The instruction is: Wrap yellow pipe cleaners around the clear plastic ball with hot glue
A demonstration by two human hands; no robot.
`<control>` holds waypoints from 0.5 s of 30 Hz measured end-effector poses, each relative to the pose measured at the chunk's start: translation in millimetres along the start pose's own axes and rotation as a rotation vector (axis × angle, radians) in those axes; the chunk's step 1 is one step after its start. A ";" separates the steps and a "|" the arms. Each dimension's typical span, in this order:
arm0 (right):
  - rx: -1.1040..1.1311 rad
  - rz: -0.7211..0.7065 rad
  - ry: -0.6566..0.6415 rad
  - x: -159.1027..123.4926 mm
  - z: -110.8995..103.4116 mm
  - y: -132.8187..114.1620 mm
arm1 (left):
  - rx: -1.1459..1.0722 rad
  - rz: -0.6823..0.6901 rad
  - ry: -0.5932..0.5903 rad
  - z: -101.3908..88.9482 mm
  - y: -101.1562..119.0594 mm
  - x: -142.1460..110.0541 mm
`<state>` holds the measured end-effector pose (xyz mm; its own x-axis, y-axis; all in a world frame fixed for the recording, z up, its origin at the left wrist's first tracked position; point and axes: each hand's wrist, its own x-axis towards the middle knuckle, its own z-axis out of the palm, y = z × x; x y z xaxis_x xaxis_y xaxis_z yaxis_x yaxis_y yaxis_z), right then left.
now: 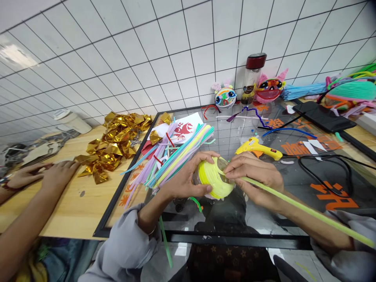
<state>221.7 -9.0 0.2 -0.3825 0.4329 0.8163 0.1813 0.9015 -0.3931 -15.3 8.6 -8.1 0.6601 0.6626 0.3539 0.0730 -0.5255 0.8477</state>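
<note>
My left hand (184,181) is wrapped round a small clear jar (216,178) that is coiled in yellow pipe cleaner. Over the glass table (264,219), my right hand (254,174) pinches a long yellow-green pipe cleaner (308,211) against the jar's rim. The loose end of that pipe cleaner runs down to the right past my right sleeve. A green pipe cleaner piece (195,203) hangs under my left hand.
A heap of pastel pipe cleaners (176,156) lies left of my hands. A yellow glue gun (258,148) with a black cord lies behind. Gold foil pieces (114,145) cover the wooden table. Another person's hands (44,174) rest at left. Finished crafts and a jar (252,78) stand by the wall.
</note>
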 end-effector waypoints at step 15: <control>0.017 -0.014 -0.018 1.2 1.3 -0.6 | 0.034 0.010 -0.018 -1.9 3.0 0.0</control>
<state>219.9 -9.0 0.9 -0.4014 0.4200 0.8139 0.1600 0.9071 -0.3892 -16.5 8.1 -4.8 0.6741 0.6477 0.3552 0.0913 -0.5502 0.8300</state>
